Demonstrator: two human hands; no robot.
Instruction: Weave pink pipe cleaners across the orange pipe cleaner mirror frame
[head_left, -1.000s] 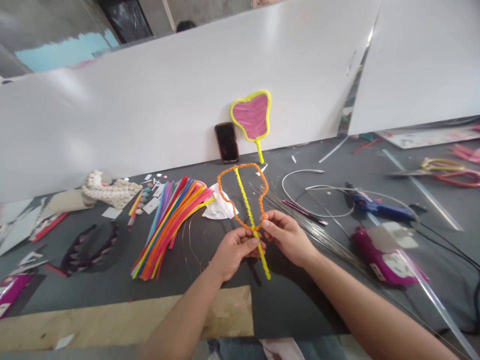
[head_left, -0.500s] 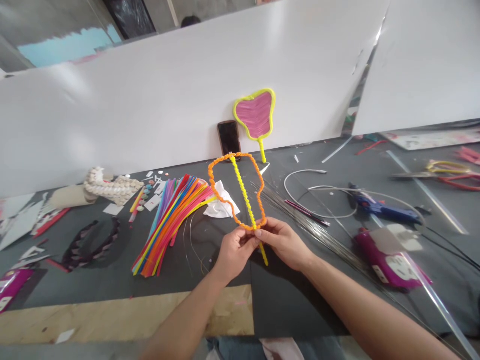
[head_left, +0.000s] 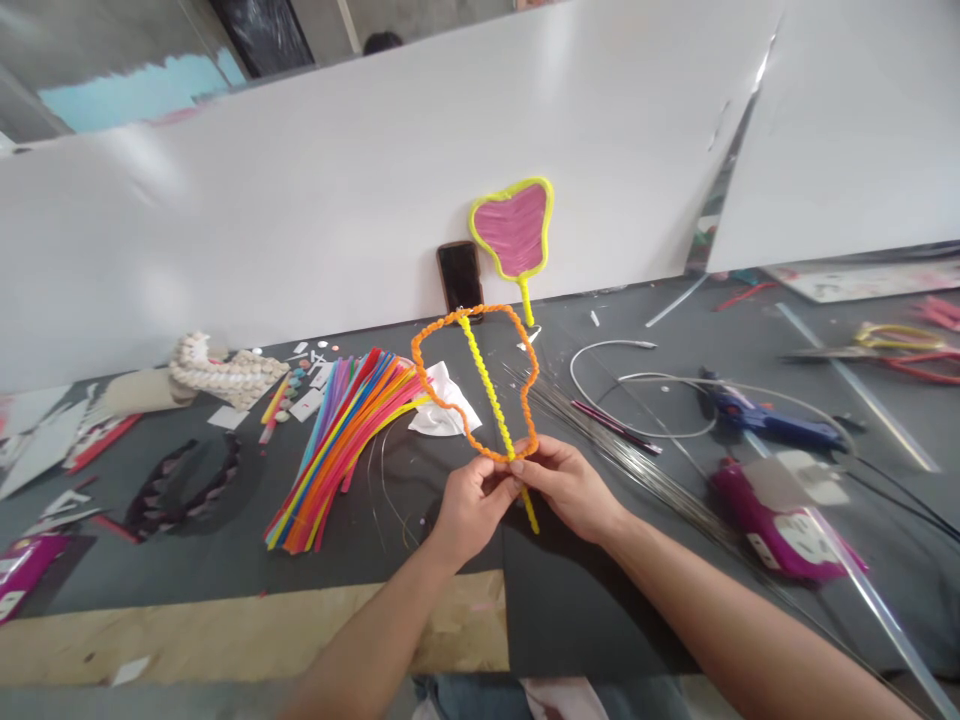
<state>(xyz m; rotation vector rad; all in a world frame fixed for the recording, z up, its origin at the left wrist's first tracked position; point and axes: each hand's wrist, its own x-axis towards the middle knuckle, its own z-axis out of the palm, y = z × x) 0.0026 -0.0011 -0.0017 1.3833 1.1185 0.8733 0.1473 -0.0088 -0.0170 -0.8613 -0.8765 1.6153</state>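
Note:
Both hands pinch a fan-shaped pipe cleaner frame, an orange twisted loop (head_left: 534, 372) with a yellow twisted stem (head_left: 487, 385) running down its middle and out below. My left hand (head_left: 474, 505) grips it at the bottom of the loop from the left. On the other side my right hand (head_left: 574, 488) holds the same joint, its thumb against the stem. The yellow tail pokes out under my fingers. Behind, a finished-looking fan (head_left: 514, 230) with a pink face and yellow rim leans on the white board, beside a phone (head_left: 460, 278) propped upright.
Left of my hands lies a bundle of coloured pipe cleaners (head_left: 341, 450), with a dark braided headband (head_left: 180, 490) further left. Thin metal wires (head_left: 630, 455), a blue glue gun (head_left: 776, 415), a magenta power strip (head_left: 787, 525) and scissors (head_left: 892, 350) lie to the right. A white board (head_left: 337, 190) stands behind.
The orange loop has become a little wider, its right side bulging further right. Both hands keep their hold at the base, almost unmoved.

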